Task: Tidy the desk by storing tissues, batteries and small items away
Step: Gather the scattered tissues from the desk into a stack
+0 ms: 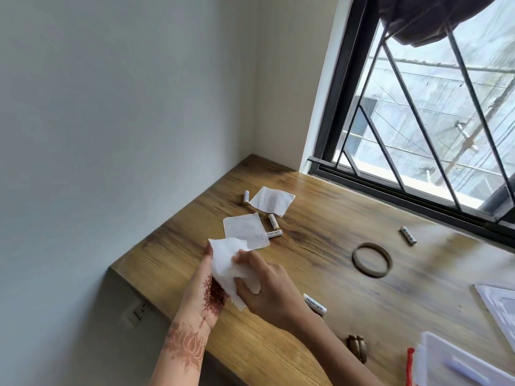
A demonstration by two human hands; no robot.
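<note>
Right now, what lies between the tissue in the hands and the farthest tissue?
Head view: a second flat tissue lies on the desk between the held tissue and the far tissue.

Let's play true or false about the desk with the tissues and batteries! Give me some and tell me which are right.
1. Both hands are on the same tissue. True: the left hand and the right hand both touch the crumpled tissue.
2. Three more tissues lie on the desk. False: only two lie there, the far tissue and the near tissue.
3. The wooden ring sits on top of a tissue. False: it lies on bare wood, apart from the tissues.
4. A lone battery lies between the ring and the window. True.
</note>
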